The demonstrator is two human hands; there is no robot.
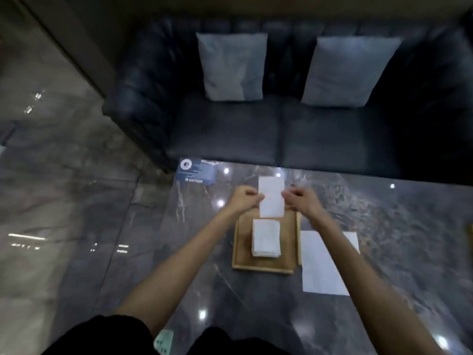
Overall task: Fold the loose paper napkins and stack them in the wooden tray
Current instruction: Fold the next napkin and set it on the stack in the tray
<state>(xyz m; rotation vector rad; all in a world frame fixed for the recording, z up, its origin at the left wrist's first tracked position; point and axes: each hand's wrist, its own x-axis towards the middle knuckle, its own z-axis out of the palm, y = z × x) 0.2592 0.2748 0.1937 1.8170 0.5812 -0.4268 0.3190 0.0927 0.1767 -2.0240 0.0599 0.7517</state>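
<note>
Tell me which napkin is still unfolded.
The large flat napkin on the table right of the wooden tray; the others are narrower, already folded.

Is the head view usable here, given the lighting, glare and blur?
Head view: dim overall, the sofa nearly black; bright spot glare on the glossy table; soft focus and wide-angle bending at the edges; the napkin between left hand and right hand stays readable, though slightly blown out.

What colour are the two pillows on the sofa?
The two square fabric pillows are light grey-blue against the dark sofa, seen in the head view.
</note>
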